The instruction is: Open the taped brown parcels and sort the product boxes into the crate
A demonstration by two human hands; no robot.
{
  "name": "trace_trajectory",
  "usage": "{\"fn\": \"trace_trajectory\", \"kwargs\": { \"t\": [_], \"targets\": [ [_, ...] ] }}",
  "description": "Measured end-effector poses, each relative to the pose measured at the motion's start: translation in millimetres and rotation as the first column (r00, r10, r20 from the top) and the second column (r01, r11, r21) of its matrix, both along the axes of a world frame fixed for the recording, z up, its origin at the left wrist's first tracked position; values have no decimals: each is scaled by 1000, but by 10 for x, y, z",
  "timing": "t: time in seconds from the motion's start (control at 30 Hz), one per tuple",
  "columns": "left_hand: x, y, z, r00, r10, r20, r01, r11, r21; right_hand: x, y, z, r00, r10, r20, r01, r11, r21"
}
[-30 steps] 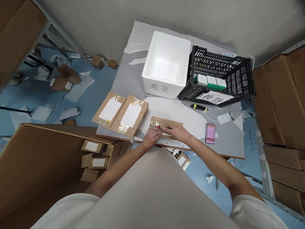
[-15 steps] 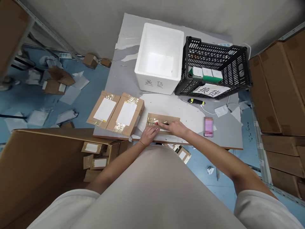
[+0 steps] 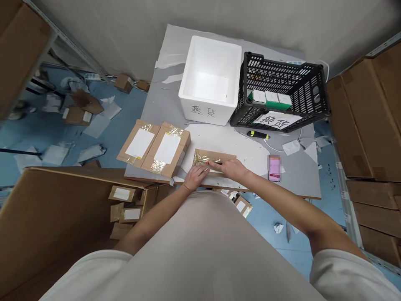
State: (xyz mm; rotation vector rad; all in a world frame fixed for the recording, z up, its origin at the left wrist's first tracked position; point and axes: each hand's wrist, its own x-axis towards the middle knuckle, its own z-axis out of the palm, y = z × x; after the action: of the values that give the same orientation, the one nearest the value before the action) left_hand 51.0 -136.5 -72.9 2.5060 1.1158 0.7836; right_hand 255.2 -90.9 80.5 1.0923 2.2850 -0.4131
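A small cardboard box [image 3: 231,157] with shiny tape along its top lies near the table's front edge. My left hand [image 3: 196,176] rests on its near left part, fingers stretched out over the cardboard. Closed around a slim black tool with a red tip [image 3: 207,162], my right hand [image 3: 232,169] presses over the taped top, its index finger extended. Most of the tool is hidden under the fingers, so its exact kind cannot be made out. Just left of this box lie two taped cardboard boxes [image 3: 167,148] with white labels.
Behind stand a white foam box [image 3: 208,113] and a black plastic crate [image 3: 282,79] holding several green-and-white cartons [image 3: 272,98]. A black-and-yellow utility knife [image 3: 258,134] and a phone [image 3: 274,168] lie to the right. A large open carton [image 3: 62,209] with parcels stands at lower left.
The red-tipped tool has shifted very slightly to the right along the tape. Both hands stay on the box, and the camera view has tilted a little.
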Motion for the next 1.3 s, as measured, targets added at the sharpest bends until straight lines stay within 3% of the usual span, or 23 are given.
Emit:
{"fn": "trace_trajectory", "kwargs": {
  "t": [0.3,0.47,0.6,0.7,0.77,0.83,0.9,0.93,0.97,1.0,1.07,1.3],
  "targets": [
    [8,-43,-29,999,31,36,-27,995,-95,638,-211,69,987,-53,149,58,998,-27],
    [27,-53,4,998,56,-26,-58,995,-78,1038,-381,167,981,-79,179,79,997,5],
    [32,-38,62,995,60,-74,-66,995,-73,1366,-564,253,981,-139,135,136,990,33],
    [31,-47,173,989,67,-130,-76,995,-68,1580,-769,188,950,-306,-61,308,951,34],
    [43,-39,299,980,59,-190,-77,993,-88,1638,-928,23,794,-518,-317,529,847,-58],
    [76,13,453,965,44,-258,-79,989,-125,1588,-1069,-223,446,-737,-509,724,631,-279],
    [130,122,599,946,39,-321,-95,983,-159,1447,-1164,-489,53,-849,-526,764,373,-526],
    [162,193,657,936,38,-351,-104,980,-170,1359,-1193,-608,-100,-854,-511,738,281,-614],
    [193,267,702,924,37,-380,-113,977,-180,1270,-1212,-711,-214,-844,-491,698,220,-682],
    [221,340,731,912,35,-408,-122,975,-188,1188,-1223,-793,-292,-829,-476,657,187,-730],
    [259,459,746,892,31,-451,-137,969,-204,1063,-1235,-900,-372,-812,-450,588,169,-791],
    [258,543,654,918,70,-390,-178,953,-247,1002,-1252,-975,-440,-812,-383,484,145,-863]
  ]
}}
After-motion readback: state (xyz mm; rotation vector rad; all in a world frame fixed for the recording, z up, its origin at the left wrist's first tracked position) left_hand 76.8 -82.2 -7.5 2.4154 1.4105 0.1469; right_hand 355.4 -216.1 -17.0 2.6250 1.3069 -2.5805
